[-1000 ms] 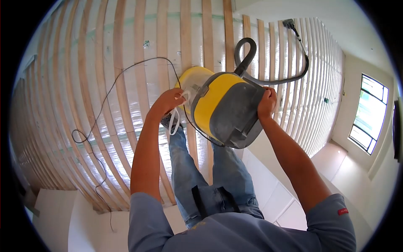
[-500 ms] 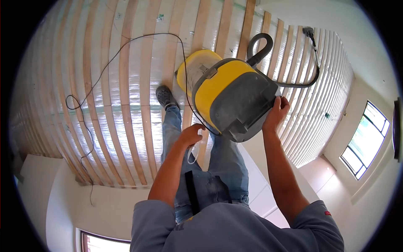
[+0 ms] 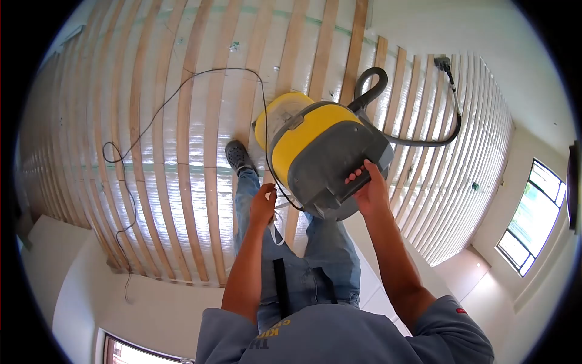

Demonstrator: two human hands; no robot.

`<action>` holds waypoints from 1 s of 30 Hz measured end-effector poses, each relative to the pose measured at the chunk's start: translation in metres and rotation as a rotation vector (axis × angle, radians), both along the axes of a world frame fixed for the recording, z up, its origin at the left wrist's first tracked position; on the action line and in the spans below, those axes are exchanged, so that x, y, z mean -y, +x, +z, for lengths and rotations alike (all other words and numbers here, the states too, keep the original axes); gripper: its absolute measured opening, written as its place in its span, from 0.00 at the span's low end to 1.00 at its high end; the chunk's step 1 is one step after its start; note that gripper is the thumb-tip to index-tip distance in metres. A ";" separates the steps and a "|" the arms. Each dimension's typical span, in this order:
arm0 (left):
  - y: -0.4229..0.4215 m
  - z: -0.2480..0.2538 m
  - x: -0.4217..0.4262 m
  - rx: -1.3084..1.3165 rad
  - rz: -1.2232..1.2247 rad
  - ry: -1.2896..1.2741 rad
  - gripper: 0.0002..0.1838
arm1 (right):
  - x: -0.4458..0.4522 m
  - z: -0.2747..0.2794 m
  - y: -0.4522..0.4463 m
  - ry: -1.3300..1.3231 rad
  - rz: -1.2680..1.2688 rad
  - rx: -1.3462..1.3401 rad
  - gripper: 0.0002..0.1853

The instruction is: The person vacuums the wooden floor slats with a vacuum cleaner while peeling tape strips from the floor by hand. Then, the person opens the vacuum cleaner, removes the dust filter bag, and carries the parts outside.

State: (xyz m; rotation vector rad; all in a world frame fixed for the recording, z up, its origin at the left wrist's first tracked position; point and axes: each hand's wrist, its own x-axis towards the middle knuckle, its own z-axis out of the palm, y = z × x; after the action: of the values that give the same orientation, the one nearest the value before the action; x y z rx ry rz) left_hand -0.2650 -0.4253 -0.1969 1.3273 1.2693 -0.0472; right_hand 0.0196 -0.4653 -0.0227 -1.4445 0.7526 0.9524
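A yellow and dark grey canister vacuum cleaner (image 3: pixel 327 142) stands tilted in front of my legs. My right hand (image 3: pixel 371 189) is closed round the handle on its dark top, fingers curled under the grip. My left hand (image 3: pixel 263 205) is closed to the left of the vacuum cleaner, apart from its body. A thin white looped strap (image 3: pixel 277 238) hangs from it; its exact kind is unclear. The black power cord (image 3: pixel 264 112) passes just beside this hand and reaches the vacuum cleaner's near side.
A black hose (image 3: pixel 418 142) curves right to a floor nozzle (image 3: pixel 442 62). Wooden battens (image 3: pixel 188 121) run over silvery sheeting (image 3: pixel 203 176). The cord loops across them at left. My clog-shod foot (image 3: pixel 238 156) stands beside the vacuum cleaner. Walls and a window (image 3: pixel 533 215) border the room.
My right hand has moved from the vacuum cleaner's right edge onto its handle and closed round it. My left hand has shifted slightly left, with the white strap hanging lower.
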 end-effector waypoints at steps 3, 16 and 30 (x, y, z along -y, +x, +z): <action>-0.014 0.008 0.002 -0.017 0.022 -0.013 0.15 | 0.024 0.021 -0.009 -0.034 -0.008 0.044 0.09; 0.044 0.011 -0.076 0.202 -0.086 -0.234 0.16 | 0.104 0.090 -0.001 -0.177 0.080 0.142 0.16; 0.158 -0.034 -0.076 -0.034 -0.120 -0.704 0.20 | 0.135 0.108 0.007 -0.048 0.272 0.214 0.13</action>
State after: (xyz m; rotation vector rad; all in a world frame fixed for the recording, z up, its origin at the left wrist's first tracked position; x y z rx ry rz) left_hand -0.1070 -0.3490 -0.2307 0.7861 1.0546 -0.5525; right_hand 0.0263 -0.6005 0.0852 -1.6902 0.4309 0.9691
